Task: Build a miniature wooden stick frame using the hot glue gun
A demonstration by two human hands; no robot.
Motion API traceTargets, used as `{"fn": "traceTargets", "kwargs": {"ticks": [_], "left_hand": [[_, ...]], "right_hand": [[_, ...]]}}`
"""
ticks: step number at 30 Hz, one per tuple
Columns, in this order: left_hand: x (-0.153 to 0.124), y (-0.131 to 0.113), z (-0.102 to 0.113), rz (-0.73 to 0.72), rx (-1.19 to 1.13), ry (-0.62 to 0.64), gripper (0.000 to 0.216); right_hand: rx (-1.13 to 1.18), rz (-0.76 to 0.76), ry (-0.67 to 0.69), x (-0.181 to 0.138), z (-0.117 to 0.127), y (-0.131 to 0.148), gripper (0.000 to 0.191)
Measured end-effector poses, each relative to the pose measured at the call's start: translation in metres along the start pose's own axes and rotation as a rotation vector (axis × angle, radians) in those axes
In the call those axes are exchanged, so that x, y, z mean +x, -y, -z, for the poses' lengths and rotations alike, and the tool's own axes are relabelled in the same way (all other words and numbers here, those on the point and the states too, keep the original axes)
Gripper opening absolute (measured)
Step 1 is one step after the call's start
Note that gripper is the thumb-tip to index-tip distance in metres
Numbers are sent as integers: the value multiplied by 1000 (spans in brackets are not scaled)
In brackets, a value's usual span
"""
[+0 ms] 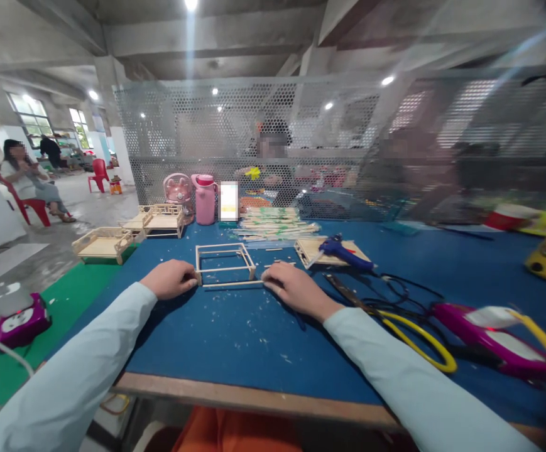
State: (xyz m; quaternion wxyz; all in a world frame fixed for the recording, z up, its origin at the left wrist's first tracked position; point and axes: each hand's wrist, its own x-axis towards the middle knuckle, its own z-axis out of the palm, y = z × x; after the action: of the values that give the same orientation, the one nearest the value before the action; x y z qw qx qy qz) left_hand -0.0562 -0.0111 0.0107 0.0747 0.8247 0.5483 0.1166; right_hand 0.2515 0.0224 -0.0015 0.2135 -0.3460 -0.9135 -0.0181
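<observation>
A small frame of thin wooden sticks (224, 262) stands on the blue table (235, 339) in front of me. My left hand (169, 279) is closed at the frame's near left corner, fingertips touching it. My right hand (294, 290) rests on the table at the near right end, fingers pinched on a loose stick (232, 285) that lies along the frame's front. A blue glue gun (343, 252) lies on a slatted wooden panel (311, 250) just right of the frame.
A pile of sticks (273, 223), a pink jug (205, 199) and finished wooden miniatures (159, 220) stand further back. Scissors with yellow handles (414, 339), cables and a magenta device (489, 342) lie right. A mesh screen (301, 138) stands behind, with a person beyond it.
</observation>
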Motion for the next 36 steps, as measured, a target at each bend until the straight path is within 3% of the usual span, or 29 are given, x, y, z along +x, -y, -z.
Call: {"fn": "traceTargets", "kwargs": {"ticks": [5,9,13,16,19,24,29,36], "left_hand": [[0,-4,4,110,8,-34,23],[-2,-1,9,219,-152,20,15],[-4,12,15,306,-335,38,22],[4,25,20,414,-473,-52,31],[24,32,21,474,-558,-260,31],[52,28,0,475,-658,-523,28],[50,17,-19,445,-718,-569,29],[40,20,-11,468,-638,-552,39]], "right_hand": [[5,23,-5,-1,2,1,10],[5,22,-11,-2,3,2,9],[0,17,-7,-3,3,0,9],[2,18,-5,-2,2,-1,12],[7,20,-10,0,0,-1,15],[12,29,-11,0,0,0,18],[10,23,-9,-1,1,2,17],[7,12,-16,-2,0,2,17]]}}
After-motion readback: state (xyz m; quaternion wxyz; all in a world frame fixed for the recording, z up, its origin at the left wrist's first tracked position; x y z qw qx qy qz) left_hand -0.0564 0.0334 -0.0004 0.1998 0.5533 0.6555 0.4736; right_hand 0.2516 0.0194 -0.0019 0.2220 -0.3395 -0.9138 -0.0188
